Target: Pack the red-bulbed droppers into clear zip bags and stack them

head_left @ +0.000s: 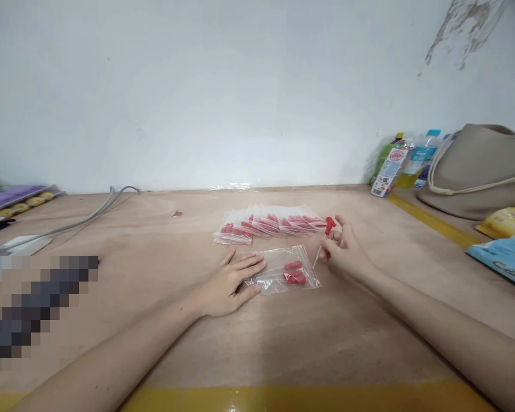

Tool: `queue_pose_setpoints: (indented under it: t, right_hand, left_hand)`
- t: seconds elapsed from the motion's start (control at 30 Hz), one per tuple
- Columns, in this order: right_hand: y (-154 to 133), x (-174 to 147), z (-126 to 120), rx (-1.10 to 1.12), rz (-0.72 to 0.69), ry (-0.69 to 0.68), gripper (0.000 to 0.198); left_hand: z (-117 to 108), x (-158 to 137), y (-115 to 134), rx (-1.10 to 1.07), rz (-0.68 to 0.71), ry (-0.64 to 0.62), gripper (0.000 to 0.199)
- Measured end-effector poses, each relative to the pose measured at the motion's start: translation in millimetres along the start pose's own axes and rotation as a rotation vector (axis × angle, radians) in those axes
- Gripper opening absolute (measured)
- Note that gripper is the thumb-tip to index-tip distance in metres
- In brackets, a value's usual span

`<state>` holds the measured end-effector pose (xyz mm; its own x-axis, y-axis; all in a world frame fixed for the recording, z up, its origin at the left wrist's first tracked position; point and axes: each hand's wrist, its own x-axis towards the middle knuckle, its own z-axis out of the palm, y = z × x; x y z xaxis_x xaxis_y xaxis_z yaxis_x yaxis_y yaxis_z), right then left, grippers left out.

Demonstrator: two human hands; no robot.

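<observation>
A clear zip bag (270, 284) lies flat on the table with several small red pieces (294, 273) inside. My left hand (232, 280) rests flat on the bag's left end, fingers spread. My right hand (341, 246) is closed around a thin pale stick with a red knobbed top (329, 225). The stick's lower tip points down beside the bag's right edge, where the red zip line runs; I cannot tell whether it touches the bag. Just behind lies an overlapping row of similar zip bags (268, 222), each with red pieces in it.
Bottles (420, 157) and a carton (390, 171) stand by the wall at right, beside a grey-beige bag (480, 166). A blue and yellow packet (504, 257) lies at the right edge. A grey cable (81, 220) crosses the left side, near a purple pack (17, 199). The wall bounds the table's back.
</observation>
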<state>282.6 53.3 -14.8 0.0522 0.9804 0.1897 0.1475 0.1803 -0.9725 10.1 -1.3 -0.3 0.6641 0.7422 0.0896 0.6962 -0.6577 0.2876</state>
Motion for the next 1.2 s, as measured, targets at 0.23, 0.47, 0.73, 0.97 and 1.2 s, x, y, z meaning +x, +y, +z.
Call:
queue_pose_setpoints:
  t: [0.23, 0.47, 0.73, 0.97, 1.2]
  right_hand:
    - [5, -2, 5, 0.059, -0.073, 0.183, 0.065]
    - [6, -6, 8, 0.114, -0.044, 0.181, 0.061]
    - [3, -19, 21, 0.336, 0.076, 0.080, 0.045]
    - [10, -21, 19, 0.127, -0.017, -0.058, 0.036]
    - [11, -15, 16, -0.131, -0.131, -0.307, 0.025]
  left_hand:
    - [0, -1, -1, -0.004, -0.016, -0.013, 0.048]
    - [0, 0, 0, 0.003, -0.015, -0.008, 0.047]
    - [0, -1, 1, 0.011, -0.019, -0.005, 0.048]
    - [0, -1, 2, 0.017, -0.004, 0.014, 0.051]
    - [0, -1, 2, 0.017, -0.005, 0.007, 0.051]
